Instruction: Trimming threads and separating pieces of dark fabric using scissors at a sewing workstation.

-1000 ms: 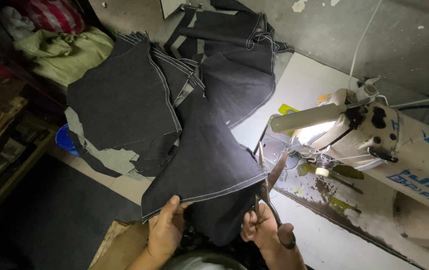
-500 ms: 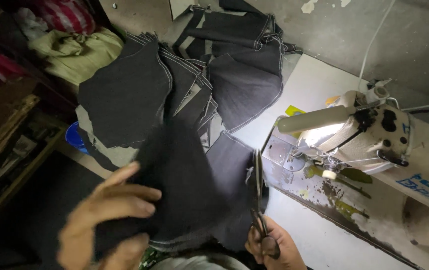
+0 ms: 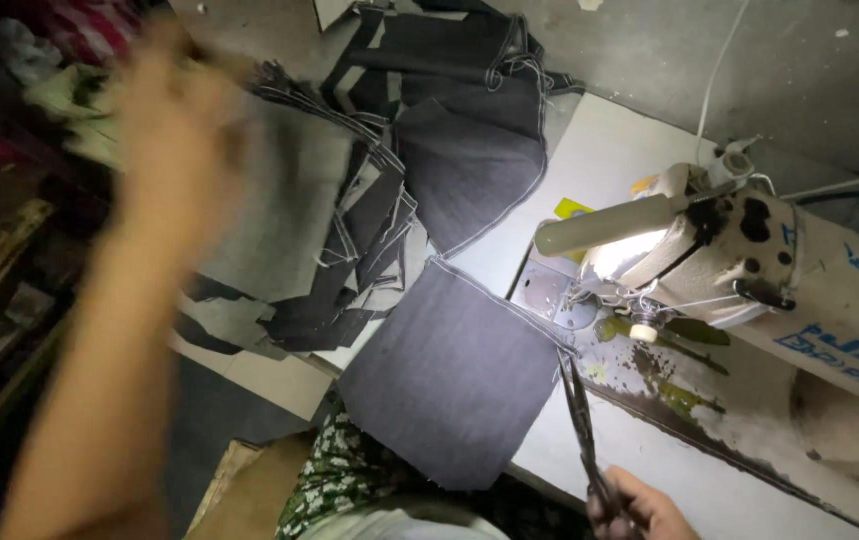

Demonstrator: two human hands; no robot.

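My left hand is raised and blurred at the upper left, stretched over a stack of dark denim pieces; whether it grips a piece cannot be told. My right hand is at the bottom edge, closed around the handles of long scissors that point away from me. A single dark denim panel with light stitching lies flat on the white table, hanging over its near edge just left of the scissors.
A cream sewing machine with a lit lamp stands on the right, its bed stained. More denim pieces are heaped at the back. Coloured cloth bundles sit in the dark at the upper left. A cardboard box lies below.
My left hand has let go of the dark panel and swung up and left over the stack. The panel now lies flat on the table. The right hand stays low with the scissors.
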